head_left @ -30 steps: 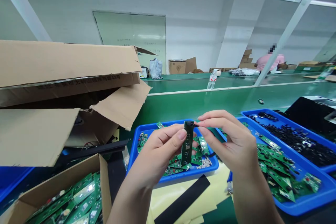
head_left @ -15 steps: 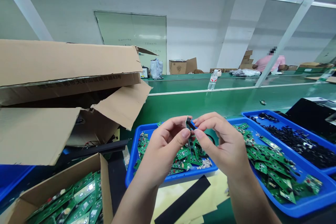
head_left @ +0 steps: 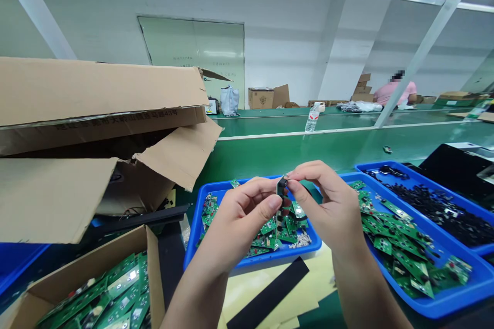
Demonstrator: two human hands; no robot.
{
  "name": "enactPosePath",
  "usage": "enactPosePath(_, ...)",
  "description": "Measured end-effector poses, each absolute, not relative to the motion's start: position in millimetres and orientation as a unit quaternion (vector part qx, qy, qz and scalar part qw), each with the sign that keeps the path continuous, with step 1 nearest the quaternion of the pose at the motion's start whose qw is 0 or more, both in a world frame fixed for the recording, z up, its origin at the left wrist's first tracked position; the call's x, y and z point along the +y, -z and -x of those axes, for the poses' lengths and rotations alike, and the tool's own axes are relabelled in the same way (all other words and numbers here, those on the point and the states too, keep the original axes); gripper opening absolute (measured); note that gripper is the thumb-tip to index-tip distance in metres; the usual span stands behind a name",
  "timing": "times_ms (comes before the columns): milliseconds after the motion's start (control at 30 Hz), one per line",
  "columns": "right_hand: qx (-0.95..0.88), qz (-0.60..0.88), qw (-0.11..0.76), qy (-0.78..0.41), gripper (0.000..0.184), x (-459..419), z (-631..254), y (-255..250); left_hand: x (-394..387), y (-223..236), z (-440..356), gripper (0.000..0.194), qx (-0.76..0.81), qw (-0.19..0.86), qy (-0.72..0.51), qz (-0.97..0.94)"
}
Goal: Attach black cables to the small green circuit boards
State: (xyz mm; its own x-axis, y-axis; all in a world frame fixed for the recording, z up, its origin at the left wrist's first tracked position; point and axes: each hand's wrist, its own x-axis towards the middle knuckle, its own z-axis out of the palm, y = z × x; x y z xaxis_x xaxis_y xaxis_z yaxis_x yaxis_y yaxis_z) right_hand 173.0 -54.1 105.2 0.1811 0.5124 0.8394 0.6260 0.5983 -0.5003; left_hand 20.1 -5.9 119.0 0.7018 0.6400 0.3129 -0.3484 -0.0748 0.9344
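Note:
My left hand [head_left: 243, 216] is closed on a circuit board [head_left: 279, 216], pinched between thumb and fingers. The board stands nearly edge-on to me, with small black components along its face. At its upper end, the thumb and forefinger of my right hand [head_left: 326, 200] are pressed together at a small black part [head_left: 283, 182], partly hidden by the fingertips. Both hands are above a blue tray [head_left: 247, 264] holding green circuit boards and a small heap of whitish parts.
To the right, a blue tray [head_left: 432, 308] holds many green boards; behind it another tray [head_left: 360, 167] holds black parts. Cardboard boxes [head_left: 100, 85] crowd the left. A black strip [head_left: 268, 293] lies on yellow paper [head_left: 309, 295]. A bottle [head_left: 312, 118] and a person in pink [head_left: 393, 93] are farther back.
The board has turned slightly so that more of its component side shows. My right fingertips have shifted in against the black part at the board's upper end.

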Motion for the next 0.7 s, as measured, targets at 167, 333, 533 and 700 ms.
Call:
enactPosePath(167, -0.652, 0.429, 0.62, 0.086, 0.007, -50.8, -178.8, -108.4, -4.0, -119.4, -17.5, 0.025, 0.139, 0.633, -0.339, -0.682)
enactPosePath(333, -0.679, 0.396, 0.61, 0.095, 0.017, -53.6, -185.2, -109.9, -5.4, -124.1, -14.9, 0.03, 0.139, 0.601, -0.306, -0.725)
enactPosePath(533, -0.647, 0.424, 0.63, 0.068, 0.053, -58.7, -187.3, -110.0, -9.1, -124.7, -14.4, 0.02, 0.145, 0.57, -0.33, -0.738)
enactPosePath(700, -0.531, 0.438, 0.718, 0.106, 0.029, -64.0, -192.7, -111.8, -12.3, -119.7, -17.3, 0.028, 0.173, 0.443, -0.409, -0.779)
